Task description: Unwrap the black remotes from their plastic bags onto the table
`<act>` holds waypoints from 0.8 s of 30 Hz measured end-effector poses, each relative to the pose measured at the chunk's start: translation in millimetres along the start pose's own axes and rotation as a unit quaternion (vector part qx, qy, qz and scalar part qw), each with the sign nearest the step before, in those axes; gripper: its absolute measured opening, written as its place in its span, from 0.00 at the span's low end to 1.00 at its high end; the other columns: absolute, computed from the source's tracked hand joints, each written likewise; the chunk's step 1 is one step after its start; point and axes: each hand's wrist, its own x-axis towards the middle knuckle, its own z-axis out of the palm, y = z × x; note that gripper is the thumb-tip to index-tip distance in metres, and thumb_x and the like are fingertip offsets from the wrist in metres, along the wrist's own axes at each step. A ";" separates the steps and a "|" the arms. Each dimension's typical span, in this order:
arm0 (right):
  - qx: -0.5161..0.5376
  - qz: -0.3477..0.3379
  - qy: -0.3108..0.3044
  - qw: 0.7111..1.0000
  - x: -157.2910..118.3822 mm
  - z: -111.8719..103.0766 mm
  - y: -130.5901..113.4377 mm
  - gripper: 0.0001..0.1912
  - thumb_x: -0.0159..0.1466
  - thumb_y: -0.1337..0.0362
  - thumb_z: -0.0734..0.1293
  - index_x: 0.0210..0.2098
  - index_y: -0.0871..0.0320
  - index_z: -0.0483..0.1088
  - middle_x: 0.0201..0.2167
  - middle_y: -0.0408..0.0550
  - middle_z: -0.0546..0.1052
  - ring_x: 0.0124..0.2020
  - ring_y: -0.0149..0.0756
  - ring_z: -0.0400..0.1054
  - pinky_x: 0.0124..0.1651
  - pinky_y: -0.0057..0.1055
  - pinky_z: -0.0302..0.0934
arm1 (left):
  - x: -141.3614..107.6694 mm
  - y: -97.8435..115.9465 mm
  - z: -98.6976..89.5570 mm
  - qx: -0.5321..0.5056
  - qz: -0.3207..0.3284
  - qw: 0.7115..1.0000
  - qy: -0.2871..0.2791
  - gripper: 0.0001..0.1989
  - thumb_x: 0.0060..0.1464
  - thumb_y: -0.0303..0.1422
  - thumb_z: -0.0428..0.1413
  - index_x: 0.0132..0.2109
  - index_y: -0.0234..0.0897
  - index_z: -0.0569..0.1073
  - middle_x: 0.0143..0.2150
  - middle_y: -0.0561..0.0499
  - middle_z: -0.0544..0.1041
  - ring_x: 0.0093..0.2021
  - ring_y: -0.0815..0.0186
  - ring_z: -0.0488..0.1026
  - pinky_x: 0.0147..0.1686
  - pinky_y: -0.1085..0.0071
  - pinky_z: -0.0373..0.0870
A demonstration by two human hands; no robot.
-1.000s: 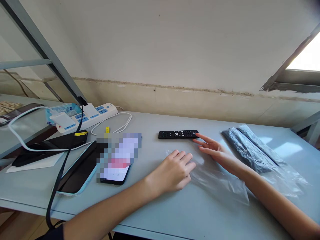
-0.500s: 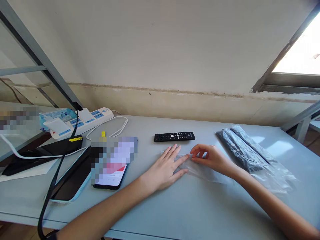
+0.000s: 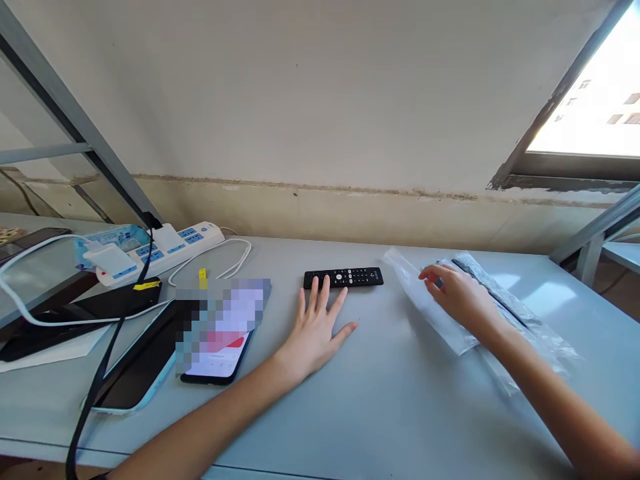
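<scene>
My left hand [image 3: 314,331] is spread out, with its fingertips over the near edge of a black remote control [image 3: 345,277]. The remote lies on the grey desk with its buttons facing up. To the right, the curled fingers of my right hand [image 3: 457,293] pinch a clear plastic bag [image 3: 430,307]. The bag looks flat and thin, and it hangs to the left of and below the hand. Partly hidden behind my right hand and forearm are dark, flat items in clear plastic wrapping [image 3: 537,333].
On the left are a lit phone [image 3: 215,363], a dark-screened phone in a light blue case [image 3: 135,367] and a white power strip [image 3: 193,240] with plugs and a white cable. A black strap [image 3: 103,360] crosses the left side. A wall stands behind the desk [image 3: 380,413].
My right hand has moved right, pulling the clear plastic bag from under my left hand toward the wrapped items. My left hand has shifted slightly left, its fingers spread wider.
</scene>
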 end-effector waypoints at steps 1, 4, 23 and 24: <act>-0.047 0.007 -0.018 0.999 -0.6 0.8 0.4 0.08 0.55 0.65 0.60 0.26 0.52 0.72 0.28 0.47 0.76 0.24 0.37 0.67 0.23 0.30 0.51 | 0.5 -0.7 0.8 0.001 0.000 1.000 -0.004 0.32 0.62 0.51 0.40 0.67 0.42 0.50 0.70 0.39 0.45 0.68 0.44 0.40 0.61 0.41 0.46; -0.132 0.026 -0.040 0.990 -1.8 0.0 -0.1 0.10 0.56 0.64 0.61 0.24 0.52 0.74 0.26 0.49 0.76 0.27 0.41 0.69 0.23 0.30 0.49 | 4.6 -4.4 1.9 -0.002 0.002 1.000 0.001 0.32 0.62 0.52 0.37 0.68 0.43 0.48 0.70 0.40 0.44 0.68 0.44 0.40 0.60 0.40 0.47; -0.189 0.082 0.026 0.978 0.6 -3.3 15.1 0.12 0.55 0.57 0.64 0.35 0.51 0.76 0.33 0.51 0.77 0.32 0.45 0.70 0.26 0.33 0.54 | 14.5 -8.7 4.2 0.044 -0.021 0.998 0.047 0.31 0.62 0.52 0.38 0.67 0.42 0.53 0.67 0.41 0.54 0.65 0.45 0.53 0.59 0.45 0.54; -0.196 0.082 0.018 0.977 -0.6 -1.1 13.3 0.11 0.55 0.57 0.65 0.35 0.52 0.75 0.33 0.51 0.76 0.33 0.45 0.70 0.26 0.33 0.54 | 14.7 -9.5 3.5 0.045 -0.015 0.998 0.042 0.32 0.62 0.52 0.38 0.66 0.41 0.54 0.67 0.41 0.55 0.65 0.45 0.54 0.58 0.46 0.55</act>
